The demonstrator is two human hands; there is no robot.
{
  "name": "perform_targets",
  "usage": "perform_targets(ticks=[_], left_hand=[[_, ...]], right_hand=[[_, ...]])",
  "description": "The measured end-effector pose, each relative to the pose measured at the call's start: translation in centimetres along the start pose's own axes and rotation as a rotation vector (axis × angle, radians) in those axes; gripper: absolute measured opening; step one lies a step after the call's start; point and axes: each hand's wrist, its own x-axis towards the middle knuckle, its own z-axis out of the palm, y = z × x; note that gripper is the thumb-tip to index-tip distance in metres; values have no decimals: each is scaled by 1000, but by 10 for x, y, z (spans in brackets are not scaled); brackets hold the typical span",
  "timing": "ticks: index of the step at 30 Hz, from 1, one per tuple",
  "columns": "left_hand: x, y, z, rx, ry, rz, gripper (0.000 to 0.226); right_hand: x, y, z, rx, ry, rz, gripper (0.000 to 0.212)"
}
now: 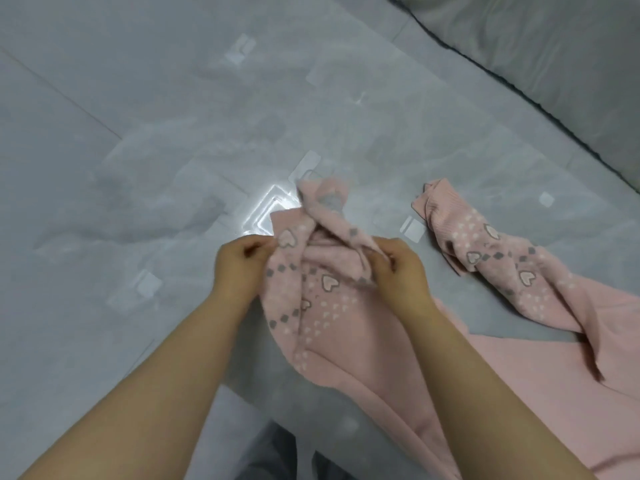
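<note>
left hand (239, 266) and right hand (398, 271) each pinch pink heart-print sleeve (322, 282) over grey floor (138, 140)

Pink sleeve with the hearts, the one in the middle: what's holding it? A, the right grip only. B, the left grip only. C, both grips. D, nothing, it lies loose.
C: the left grip and the right grip each pinch an edge of the pink sleeve.
</note>
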Motion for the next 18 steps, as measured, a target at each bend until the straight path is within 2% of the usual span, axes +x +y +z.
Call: perform_targets(ticks=[4,6,8,9,11,13,14,16,18], left_hand=[[10,-14,-69,-316,313,-64,21],[6,-14,-93,-310,395,-17,25],[0,-12,-104,-230,372,32,27],[-1,-15,-106,-189,343,47,29],[-2,-26,-107,12,317,53,31],[-1,-37,-106,199,310,-36,22],[0,-40,-105,223,305,-119,27],[8,-42,-104,170,296,-262,40],[18,-41,-99,97,237,-287,33]], right_hand=[[19,-47,-31,211,-21,-131,37],[32,-67,-42,233,29,-215,36],[45,-73,-41,194,68,-194,28],[53,-67,-36,120,80,-158,25],[68,-45,-20,-218,61,-36,26],[73,-22,-3,-588,-50,121,56],[73,-14,5,-672,-62,145,70],[72,-12,16,-681,9,92,78],[63,-14,24,-631,76,10,70]])
